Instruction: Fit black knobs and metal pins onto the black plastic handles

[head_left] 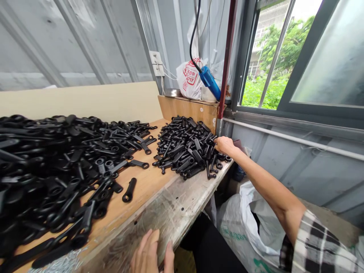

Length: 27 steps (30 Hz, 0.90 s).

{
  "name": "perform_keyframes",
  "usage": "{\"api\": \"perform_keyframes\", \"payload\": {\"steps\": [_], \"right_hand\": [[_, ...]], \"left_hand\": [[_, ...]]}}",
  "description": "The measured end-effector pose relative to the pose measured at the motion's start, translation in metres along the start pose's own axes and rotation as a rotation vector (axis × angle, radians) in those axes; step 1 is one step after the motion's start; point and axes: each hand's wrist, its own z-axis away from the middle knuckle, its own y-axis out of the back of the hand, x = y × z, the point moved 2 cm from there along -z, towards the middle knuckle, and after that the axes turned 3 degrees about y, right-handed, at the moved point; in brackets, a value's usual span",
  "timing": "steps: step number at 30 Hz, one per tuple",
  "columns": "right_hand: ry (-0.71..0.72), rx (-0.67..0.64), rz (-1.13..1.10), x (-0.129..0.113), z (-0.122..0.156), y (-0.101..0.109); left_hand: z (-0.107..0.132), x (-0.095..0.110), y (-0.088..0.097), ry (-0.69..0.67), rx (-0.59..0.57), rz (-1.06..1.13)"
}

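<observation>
My left hand (153, 252) is at the bottom of the view, over the worn front edge of the bench, its fingers apart and nothing in them. My right hand (224, 146) reaches out to the right side of a pile of black rod-like parts with ringed ends (184, 148). Its fingers are curled in against the pile; what they grip is hidden. A larger heap of flat black handles with a round hole at one end (71, 151) covers the left of the bench. One loose black handle (130, 190) lies in front of that heap.
Small metal pins (61, 261) lie at the bottom left. A blue electric screwdriver (209, 82) hangs from a black cable above a wooden box (190, 108). A white woven sack (236, 216) stands below the bench at right. Behind are a metal wall and a window.
</observation>
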Motion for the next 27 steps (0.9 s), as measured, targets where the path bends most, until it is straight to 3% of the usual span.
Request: {"api": "perform_keyframes", "payload": {"steps": [3, 6, 10, 12, 15, 18, 20, 23, 27], "right_hand": [[-0.027, 0.095, -0.025, 0.018, 0.011, 0.021], [-0.032, 0.173, -0.057, 0.032, 0.027, 0.043], [0.186, 0.215, -0.301, 0.016, 0.049, 0.054], [0.347, 0.193, -0.463, -0.01, 0.058, 0.049], [0.541, 0.07, -0.547, -0.07, 0.065, 0.03], [0.694, -0.07, -0.501, -0.144, 0.07, 0.006], [0.746, -0.137, -0.457, -0.194, 0.073, -0.008], [0.767, -0.178, -0.407, -0.259, 0.074, -0.024], [0.796, -0.196, -0.329, -0.314, 0.07, -0.04]], "left_hand": [[-0.001, -0.001, 0.0, -0.003, -0.017, 0.053], [0.0, -0.003, -0.001, 0.084, -0.027, 0.137], [-0.004, -0.006, 0.008, 0.395, -0.14, 0.337], [-0.015, -0.009, 0.02, 0.555, -0.17, 0.42], [-0.053, -0.026, 0.041, 0.645, -0.095, 0.426], [-0.093, -0.071, 0.053, 0.862, 0.119, 0.522], [-0.105, -0.105, 0.05, 1.109, 0.267, 0.694], [-0.1, -0.135, 0.038, 1.209, 0.269, 0.733], [-0.07, -0.126, 0.027, 1.176, 0.12, 0.774]]}}
